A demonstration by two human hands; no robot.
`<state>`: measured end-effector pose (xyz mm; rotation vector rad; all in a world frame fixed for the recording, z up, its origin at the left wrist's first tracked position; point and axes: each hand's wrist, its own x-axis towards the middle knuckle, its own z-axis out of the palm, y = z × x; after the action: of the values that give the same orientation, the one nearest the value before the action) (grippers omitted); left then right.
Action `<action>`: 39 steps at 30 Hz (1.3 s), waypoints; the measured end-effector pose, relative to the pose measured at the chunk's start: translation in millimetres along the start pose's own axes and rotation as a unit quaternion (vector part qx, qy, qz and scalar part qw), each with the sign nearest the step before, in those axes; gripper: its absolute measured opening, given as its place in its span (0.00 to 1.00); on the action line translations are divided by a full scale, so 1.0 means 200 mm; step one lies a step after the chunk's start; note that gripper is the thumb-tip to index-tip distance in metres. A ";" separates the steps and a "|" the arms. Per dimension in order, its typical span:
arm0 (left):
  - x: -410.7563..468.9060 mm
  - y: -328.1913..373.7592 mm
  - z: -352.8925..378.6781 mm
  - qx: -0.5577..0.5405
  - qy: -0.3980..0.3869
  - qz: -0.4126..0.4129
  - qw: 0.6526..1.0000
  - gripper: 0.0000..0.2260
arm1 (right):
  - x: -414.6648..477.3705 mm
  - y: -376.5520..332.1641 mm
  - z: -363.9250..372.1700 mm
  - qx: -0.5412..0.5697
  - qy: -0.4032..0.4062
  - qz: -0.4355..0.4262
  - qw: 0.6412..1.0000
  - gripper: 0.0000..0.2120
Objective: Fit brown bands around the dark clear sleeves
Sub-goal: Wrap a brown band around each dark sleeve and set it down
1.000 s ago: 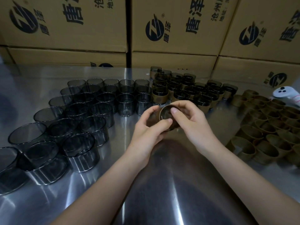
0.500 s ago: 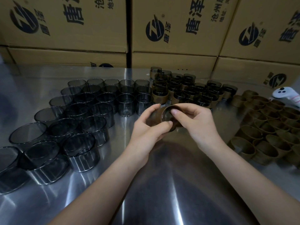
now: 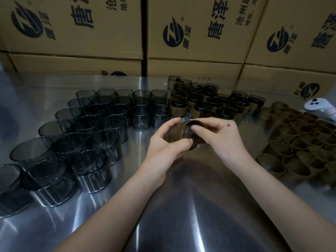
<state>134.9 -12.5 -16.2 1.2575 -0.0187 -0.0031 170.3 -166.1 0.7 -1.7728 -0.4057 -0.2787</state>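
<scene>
Between both hands, above the middle of the steel table, is a dark clear sleeve with a brown band (image 3: 183,132) around it, tilted so its open mouth faces me. My left hand (image 3: 165,144) grips its left side, thumb on the lower rim. My right hand (image 3: 220,137) holds the right side, thumb pressed on the upper rim. Several bare dark clear sleeves (image 3: 101,128) stand in rows at the left. Several banded sleeves (image 3: 209,102) stand at the back centre. Loose brown bands (image 3: 298,148) lie in a heap on the right.
A steel table (image 3: 181,206) carries everything. Printed cardboard boxes (image 3: 196,33) are stacked along its far edge. A white handheld controller (image 3: 320,106) lies at the far right beside the loose bands.
Both hands and the banded sleeve have drifted slightly lower and nearer to me. The grip looks much the same and nothing on the table has moved.
</scene>
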 end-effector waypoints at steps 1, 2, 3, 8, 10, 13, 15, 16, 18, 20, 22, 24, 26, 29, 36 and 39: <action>0.00 0.00 0.00 -0.003 0.000 -0.001 1.000 0.28 | 0.00 0.00 0.00 -0.004 -0.002 -0.003 1.000 0.12; 0.00 -0.01 0.00 -0.009 -0.002 -0.003 1.000 0.27 | 0.00 0.00 -0.01 -0.006 -0.005 -0.006 1.000 0.12; 0.00 -0.01 0.00 -0.017 -0.005 -0.005 1.000 0.27 | 0.00 0.00 -0.01 -0.005 -0.007 -0.009 1.000 0.12; 0.01 -0.02 0.00 -0.037 -0.021 -0.013 0.999 0.28 | 0.00 -0.01 -0.03 0.011 -0.013 -0.019 1.000 0.07; 0.01 -0.02 0.00 -0.042 -0.032 -0.018 0.998 0.30 | 0.00 0.00 -0.02 0.022 -0.016 -0.008 1.000 0.08; 0.02 -0.02 0.00 -0.070 -0.023 -0.032 0.997 0.34 | 0.00 0.02 -0.01 0.025 -0.021 0.001 0.999 0.11; 0.01 -0.02 0.01 -0.092 -0.024 -0.033 0.995 0.31 | 0.01 0.04 0.00 0.022 -0.032 0.010 0.999 0.15; 0.01 -0.02 0.01 -0.098 -0.029 -0.032 0.994 0.30 | 0.01 0.04 0.00 0.028 -0.038 0.018 0.999 0.16; 0.01 -0.02 0.01 -0.107 -0.037 -0.031 0.993 0.28 | 0.01 0.05 0.00 0.047 -0.045 0.042 0.997 0.16; 0.01 -0.02 0.01 -0.113 -0.039 -0.023 0.993 0.28 | 0.02 0.06 0.00 0.061 -0.057 0.070 0.994 0.17; 0.02 -0.02 0.01 -0.108 -0.043 -0.015 0.993 0.29 | 0.02 0.06 0.01 0.092 -0.084 0.099 0.987 0.21; 0.02 -0.01 0.01 -0.103 -0.043 -0.012 0.994 0.33 | 0.02 0.04 0.02 0.150 -0.114 0.129 0.974 0.24; 0.02 -0.01 0.01 -0.109 -0.038 -0.015 0.993 0.37 | 0.01 0.02 0.02 0.184 -0.128 0.142 0.964 0.24; 0.01 0.00 0.01 -0.112 -0.037 -0.018 0.993 0.36 | 0.01 0.01 0.03 0.224 -0.129 0.145 0.955 0.22; 0.01 0.02 -0.01 -0.122 -0.033 -0.012 0.992 0.33 | 0.00 0.01 0.02 0.245 -0.130 0.128 0.952 0.20; 0.02 0.02 -0.01 -0.112 -0.041 -0.004 0.993 0.27 | 0.00 0.02 0.01 0.226 -0.131 0.117 0.958 0.18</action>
<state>138.6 -8.8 -13.8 1.0331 -0.0824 -0.0636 172.0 -164.2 -2.9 -1.3873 -0.4057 0.2098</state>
